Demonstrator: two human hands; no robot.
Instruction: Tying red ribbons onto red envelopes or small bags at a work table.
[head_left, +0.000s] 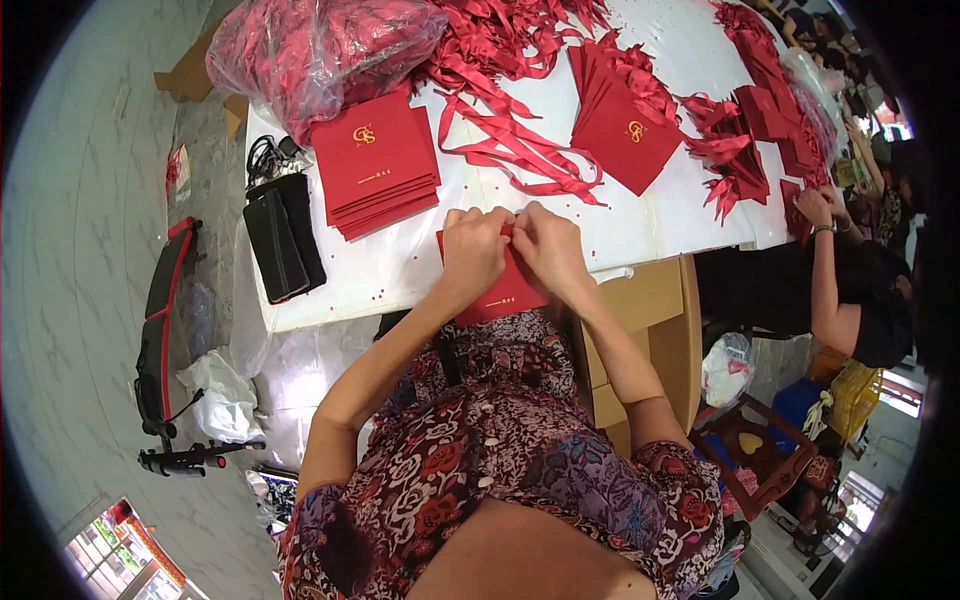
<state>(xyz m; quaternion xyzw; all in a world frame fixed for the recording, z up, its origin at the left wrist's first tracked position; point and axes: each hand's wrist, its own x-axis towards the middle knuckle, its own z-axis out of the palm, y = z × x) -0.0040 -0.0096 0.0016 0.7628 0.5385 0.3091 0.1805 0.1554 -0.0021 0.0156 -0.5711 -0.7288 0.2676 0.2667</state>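
Note:
At the table's front edge lies a flat red paper bag [503,297] with small gold print. My left hand [474,248] is closed at its top edge, fingers curled and thumb pressed in. Close beside it, my right hand [550,248] pinches the same edge, fingertips nearly touching the left ones. Whatever small part sits between the fingertips is hidden. Beyond my left hand is a stack of red paper bags [375,160]. Loose red ribbons [520,155] lie beyond my hands, and fanned red bags [630,130] with ribbons rest to the right.
A clear plastic sack of red ribbons [325,50] stands at the far left of the white table [400,275]. A black phone [276,246] lies near the left edge. An open cardboard box [640,300] stands to my right. A co-worker's arm [828,270] reaches over bags at the right.

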